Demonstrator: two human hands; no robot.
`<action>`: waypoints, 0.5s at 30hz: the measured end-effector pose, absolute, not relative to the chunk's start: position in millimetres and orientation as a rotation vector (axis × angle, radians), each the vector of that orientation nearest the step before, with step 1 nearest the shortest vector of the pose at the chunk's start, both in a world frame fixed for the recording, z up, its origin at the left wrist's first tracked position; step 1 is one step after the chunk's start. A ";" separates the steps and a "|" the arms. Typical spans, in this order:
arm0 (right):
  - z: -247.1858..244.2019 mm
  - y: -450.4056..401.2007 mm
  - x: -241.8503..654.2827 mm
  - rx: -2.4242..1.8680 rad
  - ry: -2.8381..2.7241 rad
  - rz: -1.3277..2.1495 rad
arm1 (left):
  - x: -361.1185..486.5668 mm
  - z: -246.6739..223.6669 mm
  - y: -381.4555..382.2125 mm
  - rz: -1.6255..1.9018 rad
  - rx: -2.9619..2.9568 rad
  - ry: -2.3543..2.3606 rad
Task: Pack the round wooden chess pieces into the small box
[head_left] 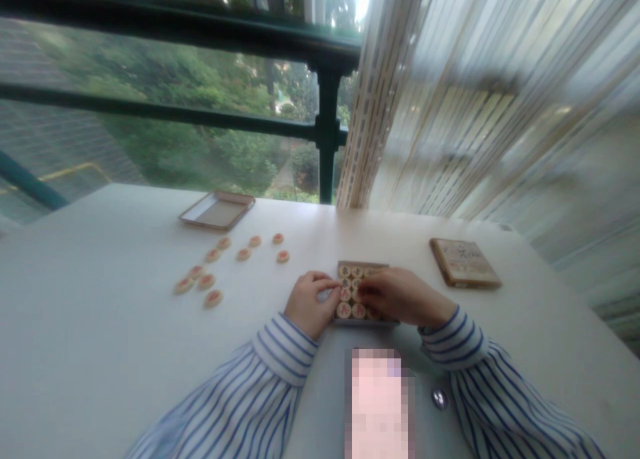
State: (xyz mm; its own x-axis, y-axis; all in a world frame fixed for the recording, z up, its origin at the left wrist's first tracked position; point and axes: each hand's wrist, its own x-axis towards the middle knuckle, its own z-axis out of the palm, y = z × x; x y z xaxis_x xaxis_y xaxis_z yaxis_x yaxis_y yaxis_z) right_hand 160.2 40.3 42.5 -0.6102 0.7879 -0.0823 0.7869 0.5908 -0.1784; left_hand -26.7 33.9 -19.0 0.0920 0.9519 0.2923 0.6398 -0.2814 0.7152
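A small open box (367, 323) holds rows of round xiangqi pieces, some marked in black and some in red, such as a red-marked xiangqi piece (344, 310). At the box's left side, my left hand (311, 304) has its thumb and forefinger closed at the rim, over the edge pieces. My right hand (407, 296) reaches over the box from the right, covering its right half. Its fingertips are pinched at a xiangqi piece in the middle; what lies beneath the palm is hidden.
Several loose red-marked pieces (213, 298) lie scattered on the white table (125, 366) to the left. Behind them rests a shallow tray-like lid (217, 227). A flat box (466, 264) lies at the right. Near my right sleeve is a shiny round object (439, 398).
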 end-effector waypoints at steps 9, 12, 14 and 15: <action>43.2 39.3 159.4 -1.416 -2.799 0.297 | -26.6 -19.4 34.3 1.060 1.963 1.548; 45.0 39.2 159.0 -1.423 -2.804 0.320 | -26.4 -19.8 34.1 1.079 1.957 1.547; 45.7 39.3 159.2 -1.433 -2.805 0.322 | -26.6 -20.3 34.1 1.089 1.945 1.550; 45.9 39.4 159.5 -1.435 -2.804 0.316 | -26.8 -20.6 34.2 1.096 1.937 1.550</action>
State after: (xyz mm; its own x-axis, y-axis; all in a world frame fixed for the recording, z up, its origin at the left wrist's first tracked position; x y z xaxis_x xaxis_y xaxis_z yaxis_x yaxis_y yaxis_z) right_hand 159.5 39.4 45.9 -0.5888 0.8005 -0.1120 0.8053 0.5692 -0.1658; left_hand -26.8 34.2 -20.6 0.0646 0.9477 0.3126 0.6109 -0.2852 0.7386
